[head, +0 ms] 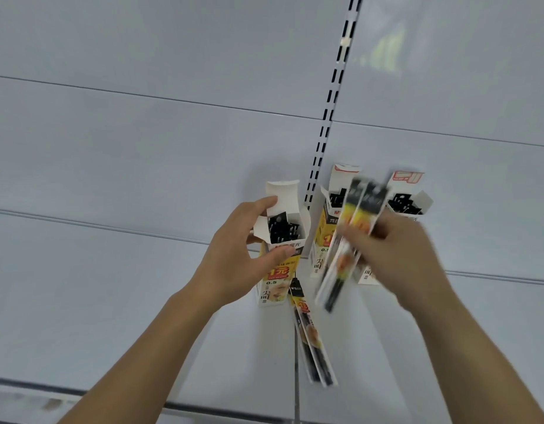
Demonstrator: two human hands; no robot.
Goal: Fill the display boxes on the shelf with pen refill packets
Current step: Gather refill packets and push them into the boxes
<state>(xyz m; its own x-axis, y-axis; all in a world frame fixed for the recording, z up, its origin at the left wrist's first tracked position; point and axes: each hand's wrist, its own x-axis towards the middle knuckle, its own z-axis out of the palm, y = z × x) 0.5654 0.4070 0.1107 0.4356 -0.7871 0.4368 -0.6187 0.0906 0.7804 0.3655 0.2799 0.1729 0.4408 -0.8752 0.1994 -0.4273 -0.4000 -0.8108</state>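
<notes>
Three tall white-and-yellow display boxes stand on the white shelf (142, 316) against its back panel. My left hand (234, 258) grips the left box (278, 289), fingers on its top flap, thumb across its front; black packet tops show inside. My right hand (396, 255) holds two pen refill packets (353, 228), blurred by motion, in front of the middle box (332, 209) and the right box (407, 200). Both those boxes hold black-topped packets. More refill packets (313, 341) lie flat on the shelf before the left box.
A slotted black-and-white upright (332, 96) runs up the back panel between the left and middle boxes. The shelf's front edge (81, 390) crosses the lower left. Horizontal panel seams line the back wall.
</notes>
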